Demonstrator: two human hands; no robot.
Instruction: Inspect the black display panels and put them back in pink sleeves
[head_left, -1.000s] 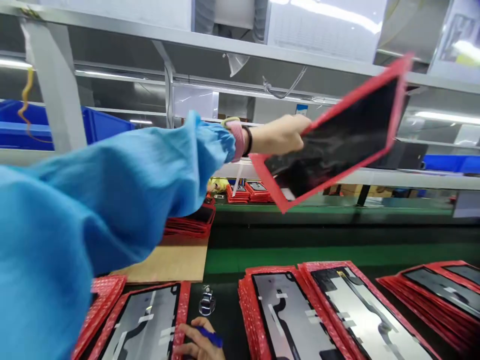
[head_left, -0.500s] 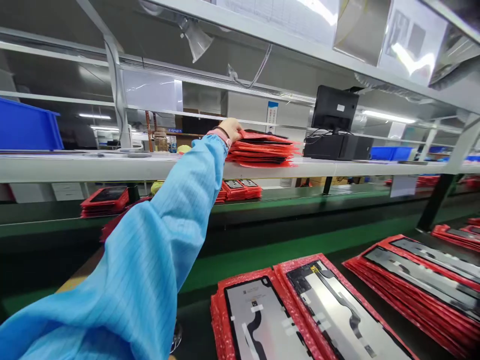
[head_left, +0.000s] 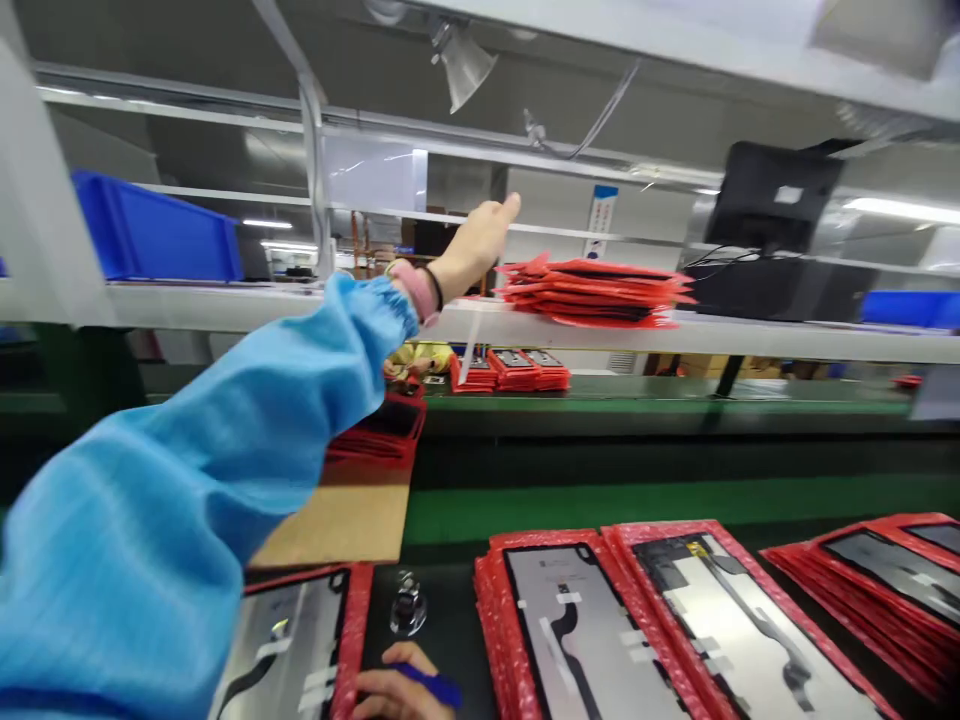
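My left hand (head_left: 476, 240), in a light blue sleeve with a pink band and a dark bracelet, is raised just left of a stack of red bubble-wrap bags (head_left: 596, 292) on the white shelf. Its visible fingers are extended and grip no bag. At the bottom, my right hand (head_left: 401, 692) rests by the edge of a red bag, its fingers bent around a dark blue object (head_left: 435, 686) whose kind I cannot make out. On that bag lies a screen panel (head_left: 289, 635) with a black flex cable and white tape, partly hidden by my left sleeve.
Red-bagged screen panels are stacked to the right (head_left: 570, 610), with another stack (head_left: 877, 590) farther right. A brown board (head_left: 352, 515) and a small shiny object (head_left: 407, 605) lie near the middle. A blue bin (head_left: 157, 230) and a monitor (head_left: 780, 200) stand on the shelf.
My left hand has let go of the shelf stack and moved off to its left. The view has turned left, bringing my right hand and the lower-left panel into sight.
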